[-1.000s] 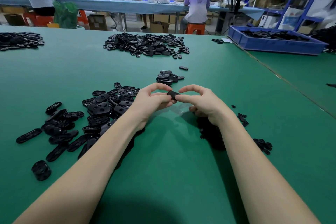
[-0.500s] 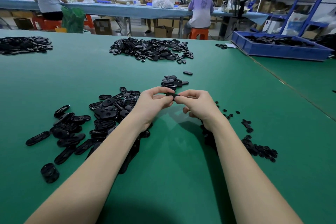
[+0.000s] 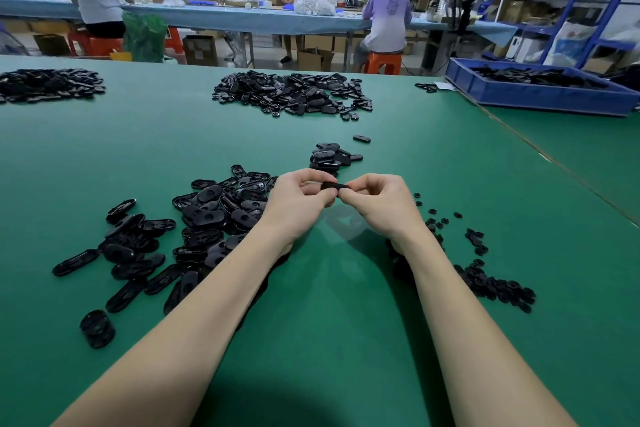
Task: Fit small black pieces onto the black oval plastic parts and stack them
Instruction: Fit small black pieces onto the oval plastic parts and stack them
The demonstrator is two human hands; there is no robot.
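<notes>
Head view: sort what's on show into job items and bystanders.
In the job:
- oval part, pinched by left hand and right hand
- loose oval parts
- small black pieces
- finished stack

Lying about:
- far pile
- blue crate
- left-edge pile

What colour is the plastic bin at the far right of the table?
Blue. The bin shows best in the head view, holding black parts.

green table surface; glossy black oval parts at 9 o'clock; blue bin at 2 o'clock; orange stool at 12 o'clock.
</notes>
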